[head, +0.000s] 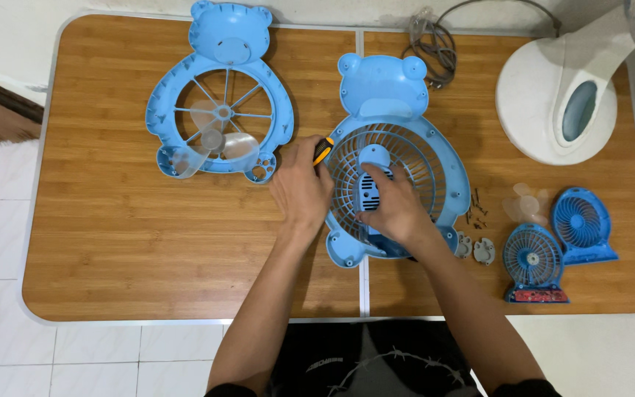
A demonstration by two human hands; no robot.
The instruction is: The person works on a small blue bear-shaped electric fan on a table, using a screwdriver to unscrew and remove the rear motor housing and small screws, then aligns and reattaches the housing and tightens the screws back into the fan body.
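left hand (300,190): fingers closed around a screwdriver with yellow and black handle (323,150), at the left rim of the grille
right hand (393,208): fingers narrow, pressing on the blue motor housing (368,192) in the middle of the grille
bear-shaped fan back (398,117): blue, lying flat on the wooden counter (112,235), under both hands
bear-shaped front frame (222,95): beyond the left fingers, apart, with a clear propeller (211,143) inside
small screws (477,209): just right of the right fingers
two small blue fans (556,246): further right, near the counter edge
white fan base (553,95): far right, beyond the fingers
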